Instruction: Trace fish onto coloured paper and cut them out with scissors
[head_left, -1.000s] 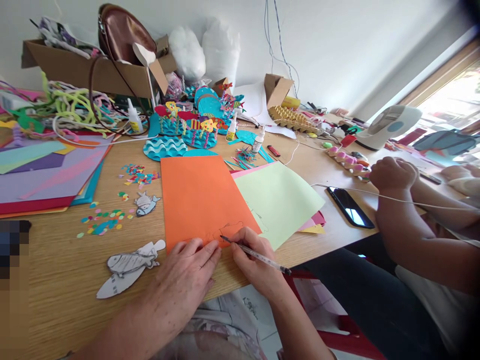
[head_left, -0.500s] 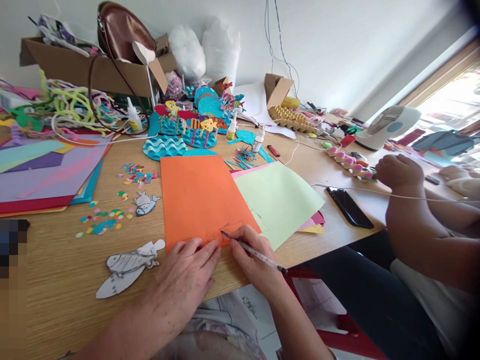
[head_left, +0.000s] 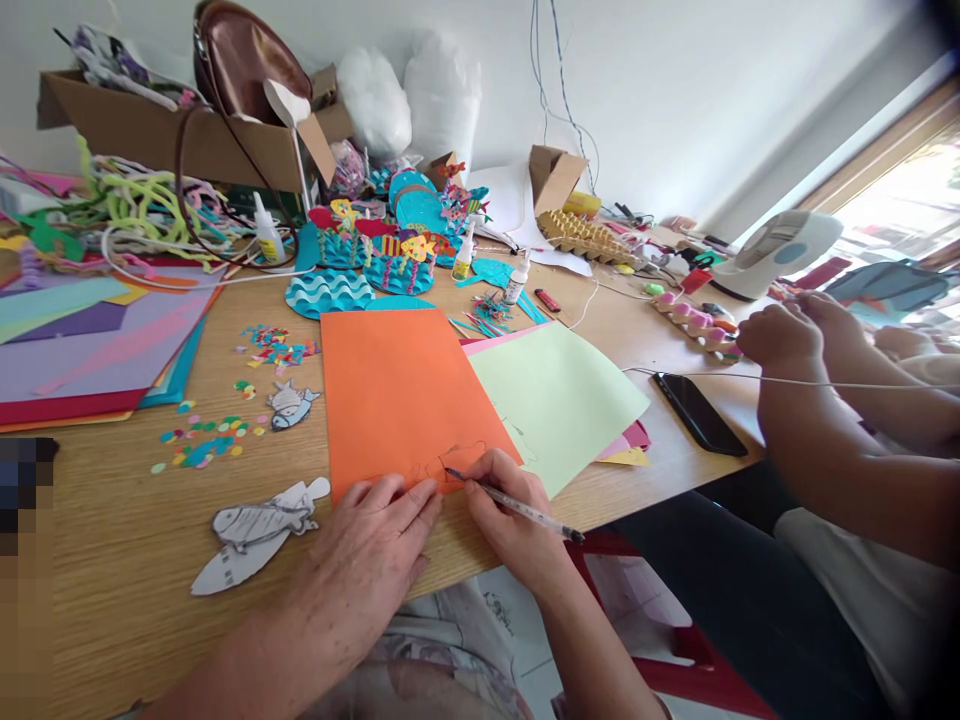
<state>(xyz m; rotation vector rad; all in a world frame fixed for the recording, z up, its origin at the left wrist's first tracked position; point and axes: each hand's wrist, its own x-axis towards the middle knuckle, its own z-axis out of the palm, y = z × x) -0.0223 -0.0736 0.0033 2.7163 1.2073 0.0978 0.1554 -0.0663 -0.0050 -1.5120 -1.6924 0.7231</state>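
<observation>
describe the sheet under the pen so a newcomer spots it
On the brown wooden table, find the bare left hand at the near edge. It touches the rectangular orange paper, whose colour sets it apart from the pale green sheet partly beneath it.

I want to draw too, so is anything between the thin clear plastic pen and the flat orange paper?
Nothing visible: the right hand holds the thin clear pen with its tip at the orange paper. The left hand rests on the paper's near edge, beside the tip, not under it.
</observation>
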